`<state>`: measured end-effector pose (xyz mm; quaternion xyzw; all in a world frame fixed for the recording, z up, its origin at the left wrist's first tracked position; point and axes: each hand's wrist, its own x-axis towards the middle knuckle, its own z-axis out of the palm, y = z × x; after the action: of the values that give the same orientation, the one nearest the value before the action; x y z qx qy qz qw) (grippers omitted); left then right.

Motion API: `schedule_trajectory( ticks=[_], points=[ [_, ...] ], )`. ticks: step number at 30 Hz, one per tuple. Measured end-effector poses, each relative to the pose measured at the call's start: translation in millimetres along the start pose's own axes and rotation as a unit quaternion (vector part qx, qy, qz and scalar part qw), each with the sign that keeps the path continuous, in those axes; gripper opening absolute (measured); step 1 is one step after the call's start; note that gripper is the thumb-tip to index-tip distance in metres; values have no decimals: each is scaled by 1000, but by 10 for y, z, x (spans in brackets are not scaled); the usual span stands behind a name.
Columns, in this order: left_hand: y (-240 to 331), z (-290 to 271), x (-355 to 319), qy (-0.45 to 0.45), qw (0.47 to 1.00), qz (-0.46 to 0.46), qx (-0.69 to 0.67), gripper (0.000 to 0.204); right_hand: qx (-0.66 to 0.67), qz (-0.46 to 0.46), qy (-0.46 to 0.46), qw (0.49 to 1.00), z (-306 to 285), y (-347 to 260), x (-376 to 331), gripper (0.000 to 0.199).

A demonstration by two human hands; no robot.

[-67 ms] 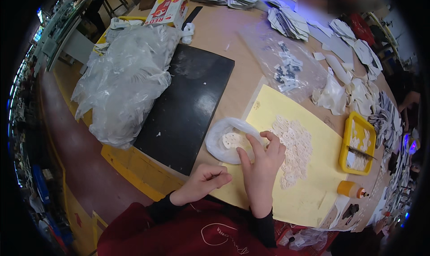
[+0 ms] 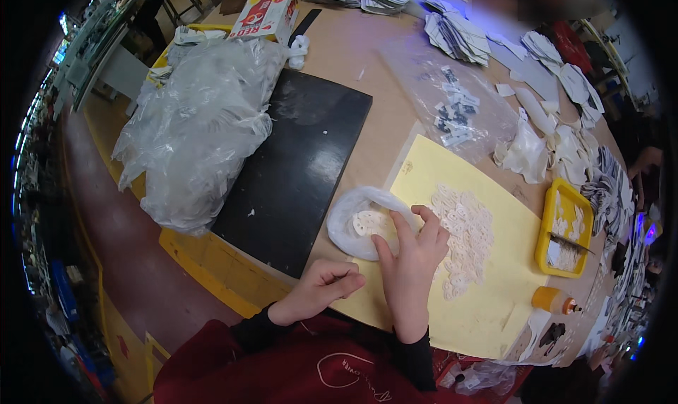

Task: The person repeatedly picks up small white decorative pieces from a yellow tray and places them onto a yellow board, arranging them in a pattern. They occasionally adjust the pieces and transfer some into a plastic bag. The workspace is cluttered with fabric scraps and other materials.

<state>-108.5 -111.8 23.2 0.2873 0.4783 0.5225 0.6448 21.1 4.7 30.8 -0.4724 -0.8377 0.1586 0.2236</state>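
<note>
My right hand (image 2: 415, 256) reaches over the near right rim of a whitish plastic bag (image 2: 342, 227), its rim rolled open. Thumb and index finger are apart beside small pale perforated pieces (image 2: 369, 222) inside the bag. Right of that hand, a flat heap of similar cream-coloured pieces (image 2: 466, 241) lies on a yellow sheet (image 2: 494, 326). Lower left of the bag, my left hand (image 2: 321, 289) is closed, fingers curled and thumb laid along them. Whatever it may hold is hidden.
A black board (image 2: 304, 164) lies left of the bag, with a large clear plastic bag (image 2: 201, 128) overlapping its edge. To the right are a yellow tray (image 2: 542, 245) and an orange bottle (image 2: 547, 299). Stacked white pieces (image 2: 455, 37) and another person's arm occupy the far side.
</note>
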Motion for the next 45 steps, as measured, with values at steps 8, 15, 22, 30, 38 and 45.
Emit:
schedule_trajectory(
  ticks=[8, 15, 22, 30, 38, 45],
  points=[
    [-106, 3, 121, -83, 983, -103, -129, 36, 3, 20, -17, 1000, 150, 119, 27, 27],
    [-229, 46, 160, -109, 974, -126, -154, 35, 19, 33, -36, 999, 57, 127, 40, 16],
    [-197, 60, 153, -124, 979, -112, -120, 36, -5, 50, -38, 998, 14, 168, 53, 24],
    [-205, 34, 190, -153, 985, -80, 6, 31, -20, 27, -56, 998, -3, 175, 14, 30],
    [-195, -57, 298, -296, 953, -35, 53, 25, -14, 17, -32, 999, 117, 99, 6, 27],
    [-184, -67, 313, -300, 951, -50, 52, 27, 8, 38, -49, 998, 129, 112, 29, 22]
  ],
)
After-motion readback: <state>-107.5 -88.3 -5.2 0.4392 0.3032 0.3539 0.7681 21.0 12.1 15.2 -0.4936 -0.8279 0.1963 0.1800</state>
